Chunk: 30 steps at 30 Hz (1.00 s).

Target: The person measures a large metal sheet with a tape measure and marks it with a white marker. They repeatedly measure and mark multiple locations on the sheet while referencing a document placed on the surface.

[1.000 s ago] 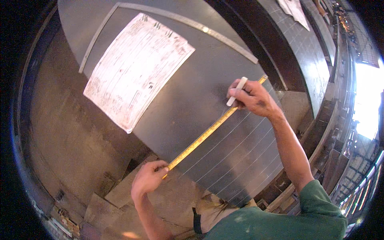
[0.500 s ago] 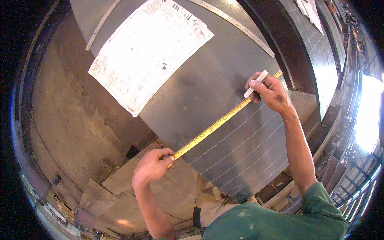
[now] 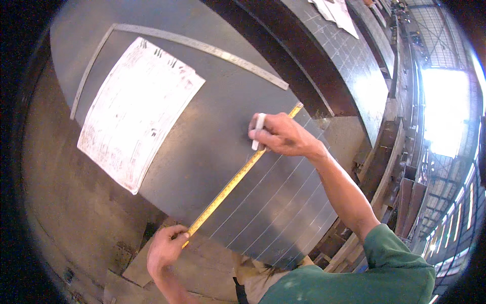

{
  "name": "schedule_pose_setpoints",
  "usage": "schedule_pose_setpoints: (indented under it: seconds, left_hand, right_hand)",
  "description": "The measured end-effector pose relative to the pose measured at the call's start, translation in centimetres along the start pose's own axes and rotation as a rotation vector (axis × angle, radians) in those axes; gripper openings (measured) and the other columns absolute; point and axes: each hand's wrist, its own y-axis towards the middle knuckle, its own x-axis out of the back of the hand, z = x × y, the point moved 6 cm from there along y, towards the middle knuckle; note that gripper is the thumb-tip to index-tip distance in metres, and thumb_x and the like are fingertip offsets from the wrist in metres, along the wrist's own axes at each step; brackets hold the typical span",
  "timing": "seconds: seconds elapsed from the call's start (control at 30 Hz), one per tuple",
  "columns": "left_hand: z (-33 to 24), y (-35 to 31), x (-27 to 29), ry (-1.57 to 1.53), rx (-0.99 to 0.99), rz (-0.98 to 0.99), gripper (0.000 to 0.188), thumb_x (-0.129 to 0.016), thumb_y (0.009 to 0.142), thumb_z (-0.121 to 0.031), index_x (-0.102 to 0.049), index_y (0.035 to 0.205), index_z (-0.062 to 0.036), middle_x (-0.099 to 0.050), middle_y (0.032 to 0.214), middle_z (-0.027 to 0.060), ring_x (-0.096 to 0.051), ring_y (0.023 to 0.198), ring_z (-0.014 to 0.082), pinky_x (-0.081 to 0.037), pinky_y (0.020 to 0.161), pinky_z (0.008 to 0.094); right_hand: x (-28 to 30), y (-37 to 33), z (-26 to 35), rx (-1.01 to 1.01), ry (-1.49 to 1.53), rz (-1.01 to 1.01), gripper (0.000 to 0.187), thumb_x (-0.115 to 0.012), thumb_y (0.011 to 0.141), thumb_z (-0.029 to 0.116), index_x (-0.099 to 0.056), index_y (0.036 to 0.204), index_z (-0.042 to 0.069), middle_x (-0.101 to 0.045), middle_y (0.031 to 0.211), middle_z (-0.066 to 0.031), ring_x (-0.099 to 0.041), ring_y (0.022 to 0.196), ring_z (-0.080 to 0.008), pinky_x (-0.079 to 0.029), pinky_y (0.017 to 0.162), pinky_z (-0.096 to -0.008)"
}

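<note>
Yellow and thin, one measuring strip [image 3: 224,194] is lying slantwise across a grey metal plate [image 3: 217,116], its lower end reaching past the near edge and its upper end showing beyond the knuckles of the right hand [image 3: 286,136]. Two bare hands are working along it. The left hand [image 3: 164,248] is pinching the strip near its lower end, thumb and fingers closing its grip at the plate's edge. The right hand is resting over the upper part, its grip clasping one white marking stick [image 3: 260,121] between thumb and fingers, the lower tip pointing down just beside the strip; whether those fingers are also pressing the strip, one cannot tell. At least four pale lines [image 3: 264,205] are running roughly alongside the strip, on the side nearer the person's green shirt [image 3: 344,278]. On the other side, one batch of white marked sheets [image 3: 139,111] is lying on the plate, apart from both hands; how many sheets it is holding, the view is not showing. One L-shaped metal square [image 3: 202,48] is bordering the sheets along two sides. Beyond a dark beam [image 3: 316,73], a second plate [image 3: 354,76] is carrying crossing pale lines and more white paper [image 3: 336,17].
</note>
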Motion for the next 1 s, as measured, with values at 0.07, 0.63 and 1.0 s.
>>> schedule_pose_setpoints:
  seconds: [0.07,0.63,1.0]
  left_hand:
    - [1.2,0.6,-0.3,0.009,-0.026,0.013,0.029,-0.066,0.087,-0.025,-0.070,0.099,0.0011,-0.065,0.077,0.0070,-0.058,0.069,0.0151,-0.048,0.063,0.0340]
    - [1.7,0.5,-0.7,-0.172,0.076,0.023,0.024,-0.065,0.089,-0.019,-0.070,0.099,0.0025,-0.069,0.074,0.0084,-0.065,0.069,0.0139,-0.048,0.064,0.0300]
    - [1.2,0.3,-0.5,-0.092,0.053,-0.004,0.024,-0.065,0.089,-0.020,-0.071,0.099,0.0009,-0.068,0.072,0.0076,-0.062,0.066,0.0128,-0.046,0.062,0.0300]
  right_hand:
    - [-0.2,0.3,0.2,0.054,-0.056,0.070,0.024,-0.059,0.098,0.026,-0.061,0.093,0.003,-0.065,0.068,-0.0082,-0.061,0.060,-0.0190,-0.046,0.056,-0.0335]
    - [-2.4,1.2,0.3,0.157,-0.249,0.195,0.034,-0.056,0.096,0.029,-0.060,0.083,-0.002,-0.058,0.066,-0.0213,-0.058,0.061,-0.0384,-0.044,0.060,-0.0458]
    - [-2.6,1.3,0.2,0.208,-0.283,0.195,0.034,-0.057,0.097,0.030,-0.060,0.084,0.000,-0.060,0.065,-0.0189,-0.060,0.062,-0.0379,-0.045,0.060,-0.0449]
